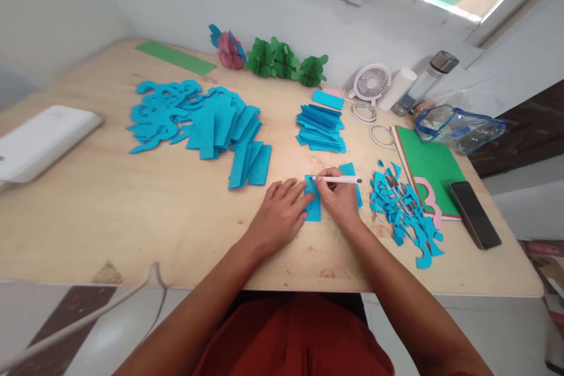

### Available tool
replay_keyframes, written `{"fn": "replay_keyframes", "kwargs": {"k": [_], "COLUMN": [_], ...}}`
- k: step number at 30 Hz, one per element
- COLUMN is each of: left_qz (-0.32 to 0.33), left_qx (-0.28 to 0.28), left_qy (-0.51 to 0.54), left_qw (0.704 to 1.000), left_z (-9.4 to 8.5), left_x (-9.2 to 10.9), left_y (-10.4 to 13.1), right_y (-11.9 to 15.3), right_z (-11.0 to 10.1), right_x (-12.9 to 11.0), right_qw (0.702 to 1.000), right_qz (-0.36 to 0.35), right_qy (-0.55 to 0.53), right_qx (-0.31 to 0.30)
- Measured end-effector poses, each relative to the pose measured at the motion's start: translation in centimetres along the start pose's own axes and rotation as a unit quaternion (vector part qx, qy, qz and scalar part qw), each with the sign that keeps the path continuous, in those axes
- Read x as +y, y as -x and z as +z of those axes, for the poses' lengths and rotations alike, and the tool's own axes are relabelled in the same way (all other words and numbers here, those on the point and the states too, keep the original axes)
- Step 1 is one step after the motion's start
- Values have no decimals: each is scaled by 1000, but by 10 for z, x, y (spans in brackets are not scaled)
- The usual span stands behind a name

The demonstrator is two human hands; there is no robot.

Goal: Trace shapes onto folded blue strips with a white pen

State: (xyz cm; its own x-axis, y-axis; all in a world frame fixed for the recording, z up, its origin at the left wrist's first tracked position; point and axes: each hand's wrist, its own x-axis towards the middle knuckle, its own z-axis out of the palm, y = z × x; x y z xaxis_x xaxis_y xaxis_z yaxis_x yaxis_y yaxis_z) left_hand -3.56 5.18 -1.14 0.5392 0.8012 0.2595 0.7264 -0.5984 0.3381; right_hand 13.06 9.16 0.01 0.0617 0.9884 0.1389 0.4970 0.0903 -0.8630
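My right hand (338,197) grips a white pen (341,179), its tip on a small blue paper piece (313,211) that lies flat on the table. Fingers spread, my left hand (282,211) rests with its fingertips on the left part of that same piece. Another blue paper piece (347,169) lies partly hidden behind my right hand. Left of my hands sit folded blue paper strips (259,164) next to a larger heap of blue pieces (220,120). Curled blue cut-outs (165,108) lie farther left. A stack of folded blue paper (321,129) stands beyond my hands.
Blue scraps (400,202) cover the right side, near a green sheet (429,167), a pink cut-out (427,197) and a phone (474,214). Along the wall stand green paper figures (273,59), a small fan (371,82) and a bottle (425,82). A white device (46,141) sits left.
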Motion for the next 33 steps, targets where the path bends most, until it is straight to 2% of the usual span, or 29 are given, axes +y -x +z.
{"fn": "replay_keyframes", "kwargs": {"k": [33], "left_qz": [5], "left_qx": [18], "left_qy": [-11], "left_qw": [1000], "left_z": [3], "left_x": [-1], "left_y": [0], "right_y": [26], "right_z": [-11], "right_x": [1], "right_qw": [998], "right_qz": [1], "right_qy": [57], "right_qx": [13]}}
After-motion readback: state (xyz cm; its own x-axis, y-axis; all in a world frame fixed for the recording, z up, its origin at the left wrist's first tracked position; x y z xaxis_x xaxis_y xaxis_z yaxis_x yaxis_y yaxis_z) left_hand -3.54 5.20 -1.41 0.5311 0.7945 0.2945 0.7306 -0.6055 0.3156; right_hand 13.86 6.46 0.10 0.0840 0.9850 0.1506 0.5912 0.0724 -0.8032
